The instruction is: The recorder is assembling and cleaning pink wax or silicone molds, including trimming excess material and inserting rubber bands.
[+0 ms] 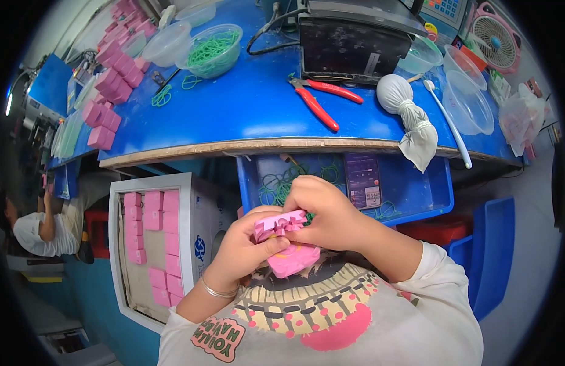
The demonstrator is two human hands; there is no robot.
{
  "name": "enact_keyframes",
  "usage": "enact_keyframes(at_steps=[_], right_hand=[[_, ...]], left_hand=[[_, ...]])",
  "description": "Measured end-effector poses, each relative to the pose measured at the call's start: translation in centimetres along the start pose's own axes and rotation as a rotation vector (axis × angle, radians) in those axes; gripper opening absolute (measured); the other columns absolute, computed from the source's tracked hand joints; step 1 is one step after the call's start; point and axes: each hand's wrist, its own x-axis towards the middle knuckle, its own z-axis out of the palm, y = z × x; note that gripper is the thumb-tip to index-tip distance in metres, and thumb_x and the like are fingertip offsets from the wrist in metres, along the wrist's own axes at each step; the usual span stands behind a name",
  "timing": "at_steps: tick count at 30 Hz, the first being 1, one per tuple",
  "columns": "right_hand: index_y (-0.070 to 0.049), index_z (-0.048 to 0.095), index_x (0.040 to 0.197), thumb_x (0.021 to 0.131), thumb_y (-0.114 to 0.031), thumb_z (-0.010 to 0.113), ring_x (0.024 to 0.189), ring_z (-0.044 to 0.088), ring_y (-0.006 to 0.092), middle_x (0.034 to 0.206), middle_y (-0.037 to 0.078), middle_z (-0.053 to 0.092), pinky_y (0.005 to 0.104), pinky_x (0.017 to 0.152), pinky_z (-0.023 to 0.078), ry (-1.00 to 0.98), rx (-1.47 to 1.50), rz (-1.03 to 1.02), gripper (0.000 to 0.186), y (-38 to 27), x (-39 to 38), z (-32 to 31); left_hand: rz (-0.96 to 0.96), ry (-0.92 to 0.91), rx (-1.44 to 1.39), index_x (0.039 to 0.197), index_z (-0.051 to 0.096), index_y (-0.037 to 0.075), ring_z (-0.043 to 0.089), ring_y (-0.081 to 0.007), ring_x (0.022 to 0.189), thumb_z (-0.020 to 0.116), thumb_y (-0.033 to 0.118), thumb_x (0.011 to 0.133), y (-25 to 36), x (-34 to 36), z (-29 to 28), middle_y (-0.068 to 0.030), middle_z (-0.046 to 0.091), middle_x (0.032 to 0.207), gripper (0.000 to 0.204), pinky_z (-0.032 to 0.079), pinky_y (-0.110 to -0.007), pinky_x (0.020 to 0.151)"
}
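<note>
My left hand is wrapped round a pink rubber mold, its thumb lying across it. The mold is bent open: its notched upper part stands up and the smooth lower part hangs toward my shirt. My right hand is closed on the mold's upper right side, fingers curled inward. A small dark green piece shows at the right fingertips; what it belongs to is hidden. Just beyond my hands is an open blue drawer with thin green loops and a phone in it.
On the blue bench lie red-handled cutters, a tied white cloth pouch, a toothbrush and a bowl of green loops. Pink blocks are stacked at left; several more fill a white box. Another person sits far left.
</note>
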Motion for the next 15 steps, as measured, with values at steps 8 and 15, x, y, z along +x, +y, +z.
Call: enact_keyframes(at_steps=[8, 15], right_hand=[[-0.002, 0.052, 0.085, 0.071, -0.014, 0.072, 0.071, 0.051, 0.02, 0.08, 0.007, 0.051, 0.0297, 0.06, 0.041, -0.158, 0.302, 0.04, 0.027, 0.3, -1.1, 0.3], [-0.003, 0.053, 0.081, 0.074, -0.027, 0.07, 0.063, 0.054, 0.0223, 0.07, 0.01, 0.054, 0.032, 0.057, 0.042, -0.139, 0.28, 0.15, 0.03, -0.6, -1.2, 0.4]], left_hand=[[0.075, -0.091, 0.205, 0.092, 0.064, -0.004, 0.059, -0.0089, 0.075, 0.071, 0.0, 0.07, 1.0, -0.8, -0.8, -0.0066, 0.064, 0.084, 0.024, 0.047, -0.022, 0.065], [-0.025, -0.142, -0.039, 0.105, 0.057, -0.002, 0.057, -0.0096, 0.086, 0.064, 0.004, 0.08, -0.2, -0.8, -0.1, -0.0063, 0.062, 0.093, 0.027, 0.046, -0.024, 0.073]])
